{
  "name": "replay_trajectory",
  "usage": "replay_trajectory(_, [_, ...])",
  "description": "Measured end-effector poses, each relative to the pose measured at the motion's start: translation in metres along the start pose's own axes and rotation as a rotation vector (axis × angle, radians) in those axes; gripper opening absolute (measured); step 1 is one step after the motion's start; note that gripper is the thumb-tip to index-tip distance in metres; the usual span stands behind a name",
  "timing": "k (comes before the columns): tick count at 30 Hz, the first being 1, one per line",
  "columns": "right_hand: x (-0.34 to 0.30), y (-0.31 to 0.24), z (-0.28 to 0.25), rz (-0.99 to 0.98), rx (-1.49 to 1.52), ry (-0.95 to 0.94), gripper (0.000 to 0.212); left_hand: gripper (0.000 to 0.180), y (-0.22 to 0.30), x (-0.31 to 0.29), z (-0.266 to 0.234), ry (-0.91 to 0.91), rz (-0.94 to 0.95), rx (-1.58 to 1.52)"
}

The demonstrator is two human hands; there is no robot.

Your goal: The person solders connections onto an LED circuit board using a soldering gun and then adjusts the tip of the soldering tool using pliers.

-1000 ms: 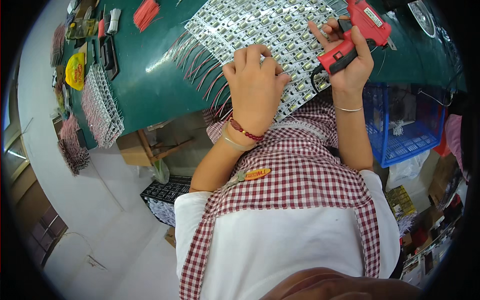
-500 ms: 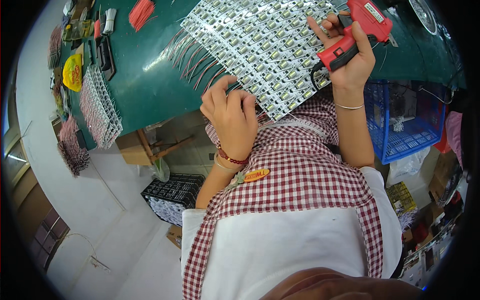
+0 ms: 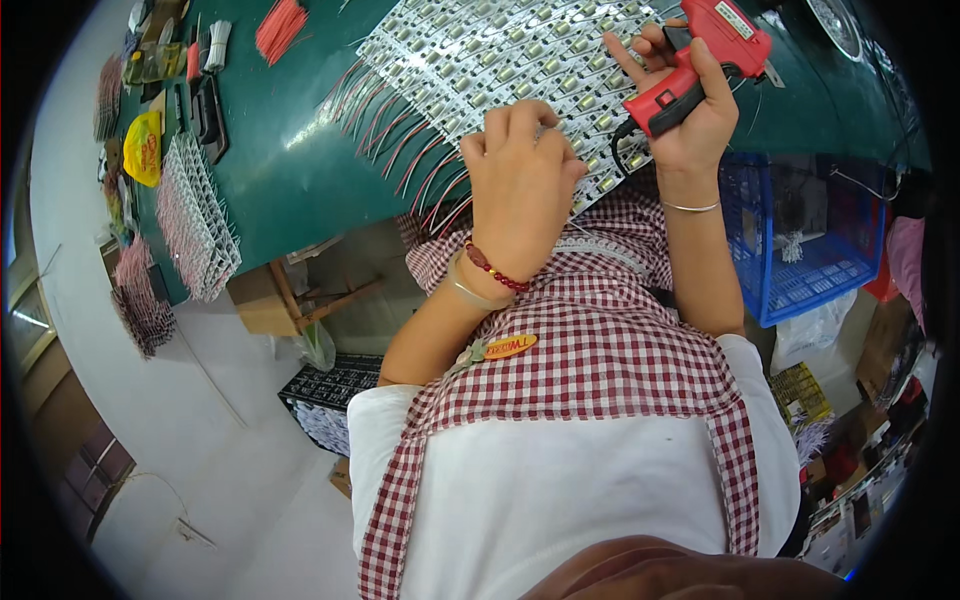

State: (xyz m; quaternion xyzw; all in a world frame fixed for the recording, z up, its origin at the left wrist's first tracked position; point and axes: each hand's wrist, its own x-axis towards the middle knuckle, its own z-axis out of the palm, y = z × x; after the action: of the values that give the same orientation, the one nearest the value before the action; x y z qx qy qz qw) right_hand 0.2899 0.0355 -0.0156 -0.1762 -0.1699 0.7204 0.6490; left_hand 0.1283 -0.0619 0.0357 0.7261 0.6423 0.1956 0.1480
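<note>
A panel of white circuit boards, dotted with rows of yellowish-topped components, lies at the near edge of the green table. Thin red, white and dark wires fan out from its left side. My left hand is over the panel's near part, fingers bent down onto it; the fingertips are partly hidden, and I cannot make out what they pinch. In my right hand, palm up, rests a red and black pistol-shaped soldering gun, gripped by its handle. Its metal tip points right, away from the panel, and a black cord hangs from the handle.
On the table's left lie a bundle of red wires, stacked wired boards, a yellow packet and hand tools. A blue plastic crate stands below right; a metal dish sits far right.
My left hand has moved right and away from me, from the panel's left corner onto its surface. My right hand and the soldering gun have shifted slightly left.
</note>
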Motion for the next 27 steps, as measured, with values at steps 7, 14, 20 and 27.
replay_trajectory(7, [0.0, -0.004, 0.014, 0.005, -0.029, 0.201, 0.021, 0.018, -0.001, -0.001, -0.001, 0.031, -0.027, -0.022])
replay_trajectory(14, [-0.001, -0.001, 0.016, 0.014, -0.027, 0.215, 0.021, 0.011, -0.004, -0.017, -0.001, 0.156, -0.023, 0.006])
replay_trajectory(20, [-0.001, -0.004, 0.019, 0.017, 0.001, 0.171, 0.021, 0.009, -0.02, -0.069, 0.002, 0.241, -0.257, 0.021])
replay_trajectory(27, [0.002, -0.003, 0.017, 0.018, -0.022, 0.213, 0.02, 0.009, -0.012, -0.061, -0.029, 0.244, -0.186, 0.144])
